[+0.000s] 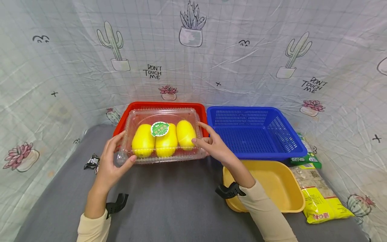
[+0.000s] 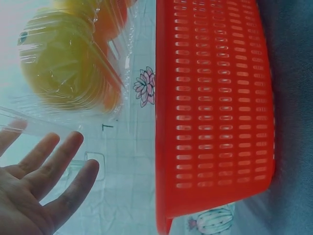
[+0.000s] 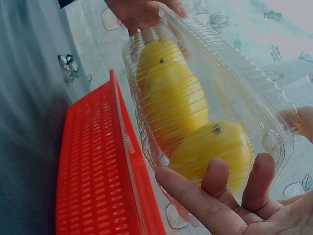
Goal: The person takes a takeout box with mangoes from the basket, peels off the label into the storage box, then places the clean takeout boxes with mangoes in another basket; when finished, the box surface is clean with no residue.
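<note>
Clear plastic box [image 1: 145,116] w/ 3 yellow fruits [image 1: 143,143] is held up over the red basket [image 1: 160,104]; blue basket [image 1: 251,156] at 3 o'clock. L hand [image 1: 110,169] grips box at approx. 8 o'clock, R hand [image 1: 216,148] at 3; fingers spread, pinching the ends w/ thumbs. Box prob. light, fruits add most wt; thin walls look slick, bendy, may crack if squeezed. Best hold: low, both short ends, 3 & 9 o'clock.

Right fingers [image 3: 215,178] hold a clear box [image 3: 225,93] of yellow fruits [image 3: 176,98], seemingly three through the glare, near a red basket [image 3: 90,166].
</note>
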Motion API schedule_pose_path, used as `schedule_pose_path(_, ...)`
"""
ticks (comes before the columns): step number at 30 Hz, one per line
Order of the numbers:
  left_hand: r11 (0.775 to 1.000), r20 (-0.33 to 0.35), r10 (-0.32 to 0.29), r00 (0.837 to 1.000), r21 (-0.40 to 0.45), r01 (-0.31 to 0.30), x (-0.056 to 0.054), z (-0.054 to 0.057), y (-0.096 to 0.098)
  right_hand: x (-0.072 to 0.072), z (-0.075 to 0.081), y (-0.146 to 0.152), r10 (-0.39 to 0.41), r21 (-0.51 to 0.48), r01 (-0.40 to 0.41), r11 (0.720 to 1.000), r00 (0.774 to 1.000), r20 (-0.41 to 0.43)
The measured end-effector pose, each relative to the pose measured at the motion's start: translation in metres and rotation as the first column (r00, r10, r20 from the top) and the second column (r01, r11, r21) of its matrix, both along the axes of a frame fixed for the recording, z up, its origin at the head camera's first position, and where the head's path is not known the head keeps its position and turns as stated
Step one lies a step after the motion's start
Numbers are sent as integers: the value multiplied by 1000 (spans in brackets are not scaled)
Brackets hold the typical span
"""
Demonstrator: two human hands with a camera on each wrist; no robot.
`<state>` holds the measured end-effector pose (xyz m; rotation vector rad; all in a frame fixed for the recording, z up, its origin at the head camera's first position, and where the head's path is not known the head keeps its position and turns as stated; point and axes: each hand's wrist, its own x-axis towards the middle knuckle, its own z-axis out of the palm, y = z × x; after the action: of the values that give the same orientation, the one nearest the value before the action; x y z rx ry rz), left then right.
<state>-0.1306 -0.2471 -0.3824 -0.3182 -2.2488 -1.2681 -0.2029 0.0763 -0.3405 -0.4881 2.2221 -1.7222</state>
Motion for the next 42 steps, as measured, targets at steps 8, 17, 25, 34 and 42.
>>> schedule_pose_path(8, 1000, -30, -6, 1000, -28, 5, 7, -3, 2, 10, -3, 4, 17, -1, -17, 1000, 1000, -10)
schedule_pose_path(17, 999, -31, -23, 999, -43, 22, 16, -4, 7, 23, -8, 10, 27, -19, -27, 999, 999, -32)
schedule_pose_path(25, 997, -89, -64, 994, -47, 60, 20, -7, 12, 34, -15, 18, 21, -65, -24, 998, 999, -40)
schedule_pose_path(34, 992, -200, -121, 972, 5, 124, 25, -13, 9, 50, -15, 19, 29, -89, -40, 995, 993, -112)
schedule_pose_path(42, 989, -234, -146, 961, -11, 148, 34, -15, 6, 62, -20, 20, 57, -93, -68, 993, 992, -112)
